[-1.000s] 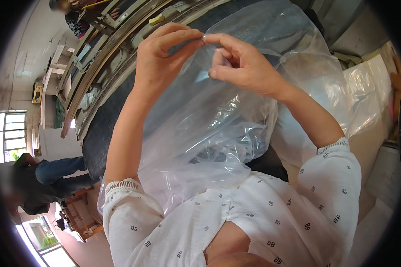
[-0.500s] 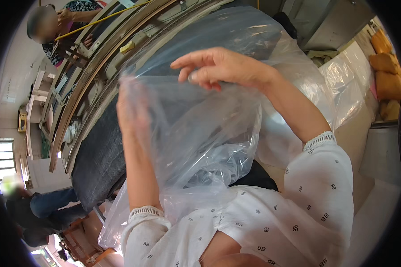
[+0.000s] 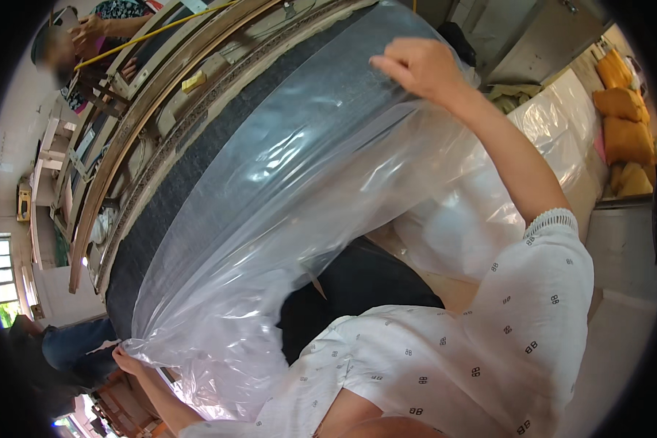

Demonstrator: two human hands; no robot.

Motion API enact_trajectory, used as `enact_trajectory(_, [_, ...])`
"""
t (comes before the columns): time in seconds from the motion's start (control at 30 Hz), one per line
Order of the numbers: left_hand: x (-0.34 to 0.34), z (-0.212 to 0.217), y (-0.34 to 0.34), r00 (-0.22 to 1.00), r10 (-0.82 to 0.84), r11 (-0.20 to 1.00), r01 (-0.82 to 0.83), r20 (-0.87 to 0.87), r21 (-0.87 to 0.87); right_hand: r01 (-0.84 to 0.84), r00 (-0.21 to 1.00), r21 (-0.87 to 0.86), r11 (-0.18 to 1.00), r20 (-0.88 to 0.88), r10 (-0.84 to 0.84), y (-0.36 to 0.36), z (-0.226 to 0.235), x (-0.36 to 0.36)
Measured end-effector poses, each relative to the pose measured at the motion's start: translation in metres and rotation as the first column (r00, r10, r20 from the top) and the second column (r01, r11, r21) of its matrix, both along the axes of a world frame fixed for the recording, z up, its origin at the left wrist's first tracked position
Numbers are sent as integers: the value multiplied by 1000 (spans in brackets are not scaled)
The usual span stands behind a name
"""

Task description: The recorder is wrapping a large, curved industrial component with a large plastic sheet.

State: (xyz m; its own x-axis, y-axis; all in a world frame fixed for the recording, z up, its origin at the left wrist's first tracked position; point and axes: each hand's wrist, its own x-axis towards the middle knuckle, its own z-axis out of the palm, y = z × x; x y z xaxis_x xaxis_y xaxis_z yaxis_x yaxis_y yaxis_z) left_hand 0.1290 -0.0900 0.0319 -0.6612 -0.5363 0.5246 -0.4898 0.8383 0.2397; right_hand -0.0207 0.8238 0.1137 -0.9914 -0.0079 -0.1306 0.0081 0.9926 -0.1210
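Note:
A large clear plastic bag (image 3: 285,197) is stretched out wide between my two hands. My right hand (image 3: 416,69) is raised at the upper middle and pinches the bag's top edge. Low at the left, my left hand (image 3: 128,361) grips the bag's other end. The sheet hangs slack and wrinkled in front of my white patterned sleeves. Behind it lies a long dark grey padded surface (image 3: 197,168) running diagonally.
A wooden frame with rails (image 3: 131,109) runs along the dark surface. A person (image 3: 87,33) sits at the upper left. Another person in blue trousers (image 3: 69,350) is at the lower left. More clear plastic sheeting (image 3: 555,139) and orange cushions (image 3: 624,124) lie at the right.
My hands were close together at the bag's top edge. They have drawn far apart: the left went down to the lower left, the right stayed high, and the bag spread out.

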Motion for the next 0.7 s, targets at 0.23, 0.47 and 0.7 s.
enact_trajectory(0.23, [-71, -43, -86, 988, -156, 953, 148, 12, 265, 160, 933, -256, 953, -277, -231, 114, -98, -98])
enact_trajectory(0.47, [-92, -52, -140, 983, 18, 999, -24, -185, -28, 212, 887, 455, 865, -461, 25, 63, -69, -114])
enact_trajectory(0.7, [-140, -45, -31, 900, 189, 978, -139, -393, 153, 136, 810, -859, 494, 384, 444, -135, -11, 43])
